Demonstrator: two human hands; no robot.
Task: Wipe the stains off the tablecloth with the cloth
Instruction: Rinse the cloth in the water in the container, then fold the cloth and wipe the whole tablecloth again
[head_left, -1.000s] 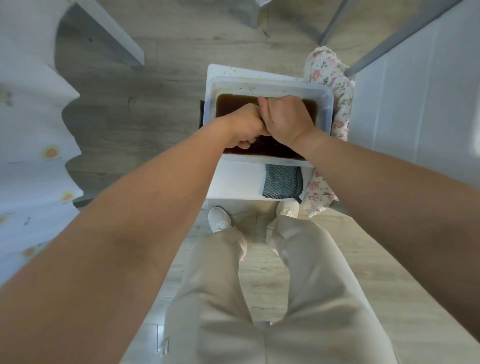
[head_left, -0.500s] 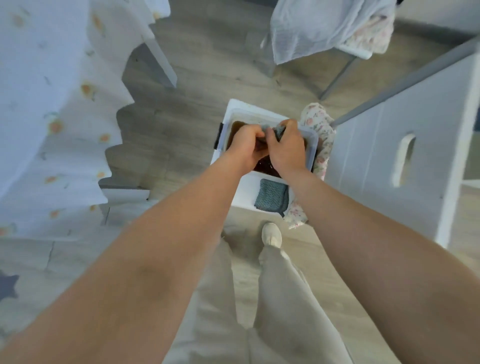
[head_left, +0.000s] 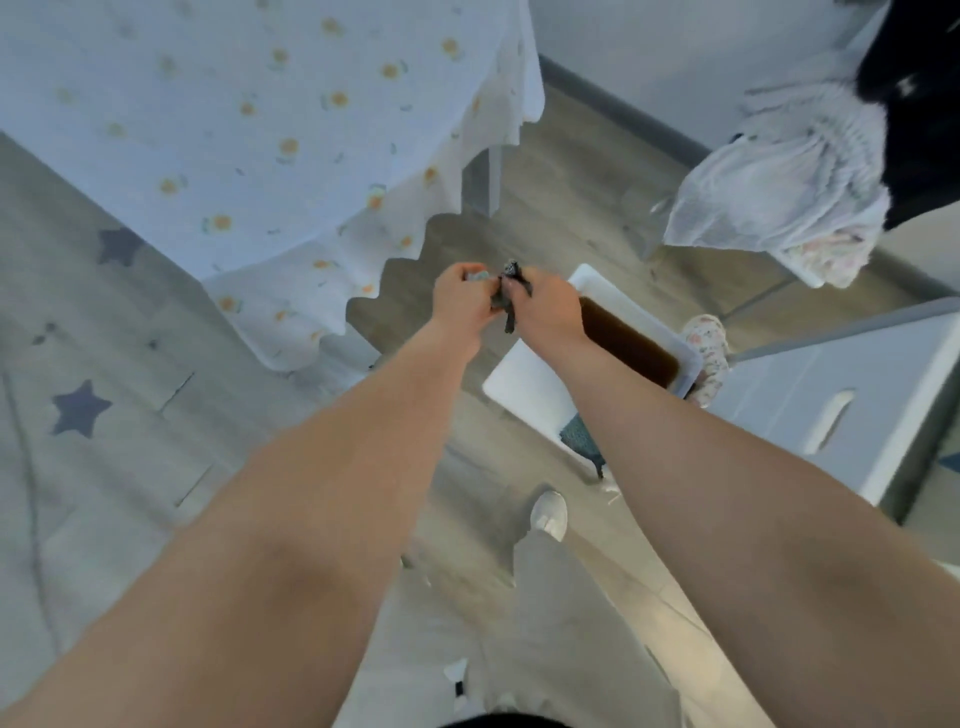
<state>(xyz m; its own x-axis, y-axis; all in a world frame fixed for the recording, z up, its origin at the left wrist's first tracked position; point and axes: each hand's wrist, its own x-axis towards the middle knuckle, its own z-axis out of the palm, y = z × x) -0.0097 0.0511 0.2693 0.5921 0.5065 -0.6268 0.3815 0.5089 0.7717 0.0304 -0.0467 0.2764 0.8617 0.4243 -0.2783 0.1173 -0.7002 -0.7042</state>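
cloth (head_left: 506, 301) gripped between both hands

Both forearms (head_left: 363, 467) were seen bare, with no sleeves, watch or rings visible. Loose light beige trousers (head_left: 561, 649) were worn, and a white shoe (head_left: 549, 512) was seen below them (only one was in view). A dark garment edge (head_left: 498, 722) was glimpsed at the bottom.
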